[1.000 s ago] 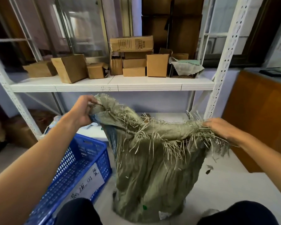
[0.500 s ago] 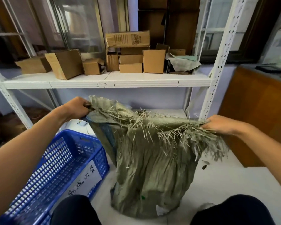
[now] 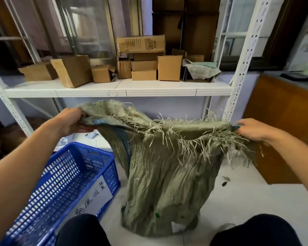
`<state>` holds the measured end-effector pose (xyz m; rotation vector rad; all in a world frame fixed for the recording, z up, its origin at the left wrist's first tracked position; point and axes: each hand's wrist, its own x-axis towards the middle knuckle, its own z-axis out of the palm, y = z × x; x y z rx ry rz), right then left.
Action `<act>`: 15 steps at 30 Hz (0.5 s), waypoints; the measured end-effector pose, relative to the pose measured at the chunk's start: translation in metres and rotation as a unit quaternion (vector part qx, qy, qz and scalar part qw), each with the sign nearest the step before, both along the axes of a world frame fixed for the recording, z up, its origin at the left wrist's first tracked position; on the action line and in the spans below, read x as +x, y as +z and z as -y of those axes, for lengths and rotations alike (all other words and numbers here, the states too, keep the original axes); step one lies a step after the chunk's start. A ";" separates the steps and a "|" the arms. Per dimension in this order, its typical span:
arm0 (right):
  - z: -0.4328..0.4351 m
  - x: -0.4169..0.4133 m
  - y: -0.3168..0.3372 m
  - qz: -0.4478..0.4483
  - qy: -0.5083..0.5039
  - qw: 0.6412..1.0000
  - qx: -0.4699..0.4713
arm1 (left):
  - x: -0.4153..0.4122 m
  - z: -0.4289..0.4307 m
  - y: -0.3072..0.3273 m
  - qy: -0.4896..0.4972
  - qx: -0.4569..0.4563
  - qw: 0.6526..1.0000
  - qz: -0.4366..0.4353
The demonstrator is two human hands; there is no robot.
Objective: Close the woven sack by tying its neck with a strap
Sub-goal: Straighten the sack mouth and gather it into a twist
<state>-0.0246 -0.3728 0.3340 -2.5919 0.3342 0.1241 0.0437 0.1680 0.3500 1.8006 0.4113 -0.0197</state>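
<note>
Shelf (image 3: 114,91) behind; sack (image 3: 167,174) stretched wide on floor (image 3: 238,201).
Left hand (image 3: 71,121) and right hand (image 3: 252,128) grip its frayed rim; weave looks limp, light, best bunched below the fringe.

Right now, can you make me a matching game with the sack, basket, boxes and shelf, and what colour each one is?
Things:
1. sack
2. basket
3. boxes
4. shelf

Colours:
A. white
B. olive green
C. blue
D. brown

Pairs: 1-B, 2-C, 3-D, 4-A.
</note>
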 end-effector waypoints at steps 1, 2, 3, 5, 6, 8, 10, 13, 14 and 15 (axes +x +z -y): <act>0.002 0.001 -0.001 0.002 -0.010 1.000 0.010 | 0.001 -0.003 -0.002 0.016 -0.016 1.000 0.007; 0.004 0.002 -0.002 0.004 -0.027 0.999 0.024 | 0.002 -0.004 -0.003 0.030 -0.026 0.999 0.016; 0.006 0.003 -0.003 0.010 -0.044 0.998 0.036 | 0.001 -0.004 -0.003 0.041 -0.032 0.998 0.023; 0.010 0.003 -0.005 0.018 -0.078 0.994 0.071 | 0.000 -0.005 -0.004 0.048 -0.042 0.997 0.032; 0.012 0.004 -0.007 0.025 -0.099 0.990 0.093 | -0.001 -0.007 -0.005 0.051 -0.051 0.997 0.036; 0.016 0.007 -0.009 0.039 -0.136 0.982 0.123 | -0.001 -0.008 -0.007 0.053 -0.064 0.996 0.037; 0.017 0.007 -0.009 0.038 -0.149 0.977 0.150 | -0.001 -0.008 -0.008 0.049 -0.070 0.996 0.034; 0.016 0.006 -0.001 0.029 -0.139 0.977 0.161 | 0.000 -0.011 -0.006 0.051 -0.076 0.996 0.025; 0.015 0.003 0.004 0.021 -0.130 0.977 0.165 | 0.001 -0.013 -0.005 0.055 -0.078 0.995 0.025; 0.016 0.003 0.008 0.012 -0.120 0.977 0.173 | 0.002 -0.016 -0.005 0.061 -0.078 0.995 0.024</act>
